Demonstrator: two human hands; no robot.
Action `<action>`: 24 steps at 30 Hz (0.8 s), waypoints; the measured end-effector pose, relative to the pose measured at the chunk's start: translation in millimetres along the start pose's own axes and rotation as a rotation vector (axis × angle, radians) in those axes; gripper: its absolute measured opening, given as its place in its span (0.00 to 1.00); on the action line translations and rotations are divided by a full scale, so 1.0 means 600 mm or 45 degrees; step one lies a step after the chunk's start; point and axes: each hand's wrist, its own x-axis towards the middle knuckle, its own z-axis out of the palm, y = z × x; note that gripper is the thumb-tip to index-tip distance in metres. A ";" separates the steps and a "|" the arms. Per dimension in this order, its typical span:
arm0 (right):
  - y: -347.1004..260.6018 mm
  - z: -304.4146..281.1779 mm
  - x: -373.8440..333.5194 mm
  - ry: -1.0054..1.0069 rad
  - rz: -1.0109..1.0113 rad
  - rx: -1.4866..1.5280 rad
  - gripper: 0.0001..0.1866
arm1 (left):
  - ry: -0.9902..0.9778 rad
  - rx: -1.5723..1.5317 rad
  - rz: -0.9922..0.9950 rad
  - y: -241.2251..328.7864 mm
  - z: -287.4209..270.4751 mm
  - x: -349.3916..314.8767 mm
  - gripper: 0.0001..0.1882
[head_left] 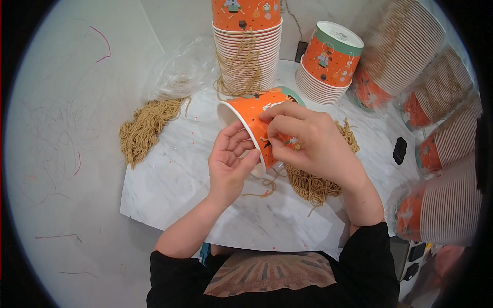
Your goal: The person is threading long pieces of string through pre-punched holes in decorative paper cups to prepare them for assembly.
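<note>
An orange paper bucket (251,111) with a white rim and a green band lies tilted on its side above the table, its mouth toward the left. My left hand (228,161) grips that rim, fingers inside the mouth and thumb on the outside. Against the printed wall, my right hand (314,134) is closed in a pinch; what sits between its fingertips is too small to make out. A pile of tan cord (313,186) rests beneath the right hand and wrist. One loose cord end trails on the table below the bucket.
Another tan cord bundle (145,131) lies left, beside a clear plastic bag (187,66). Behind stand a tall bucket stack (247,64) draped with cord and a shorter upside-down stack (328,61). Bagged bucket stacks (447,203) line the right edge, near a small black object (400,151).
</note>
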 end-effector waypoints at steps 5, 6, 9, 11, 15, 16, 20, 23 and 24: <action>0.000 0.003 -0.001 0.005 -0.010 -0.016 0.05 | -0.002 0.000 -0.011 0.000 0.000 0.000 0.31; 0.000 0.004 -0.001 0.009 -0.013 -0.019 0.05 | -0.002 0.001 -0.013 0.000 -0.001 0.000 0.31; -0.001 0.004 -0.001 -0.003 -0.012 -0.058 0.05 | 0.006 0.009 -0.029 0.002 0.000 0.000 0.31; -0.001 0.004 -0.001 -0.004 -0.013 -0.063 0.05 | 0.008 0.001 -0.031 0.002 0.000 0.000 0.31; -0.001 0.005 -0.001 -0.005 -0.023 -0.074 0.05 | 0.003 -0.006 -0.018 0.001 0.000 0.001 0.31; 0.000 0.006 -0.001 -0.005 -0.023 -0.074 0.05 | 0.003 -0.007 -0.019 0.000 0.000 0.000 0.31; 0.001 0.006 -0.001 0.003 -0.034 -0.080 0.05 | 0.000 -0.011 -0.023 0.000 0.000 0.000 0.31; 0.000 0.006 -0.001 -0.003 -0.030 -0.084 0.05 | 0.003 -0.012 -0.027 0.000 -0.001 0.000 0.31; 0.000 0.006 -0.001 -0.011 -0.024 -0.088 0.05 | 0.004 -0.017 -0.030 -0.001 -0.001 0.000 0.31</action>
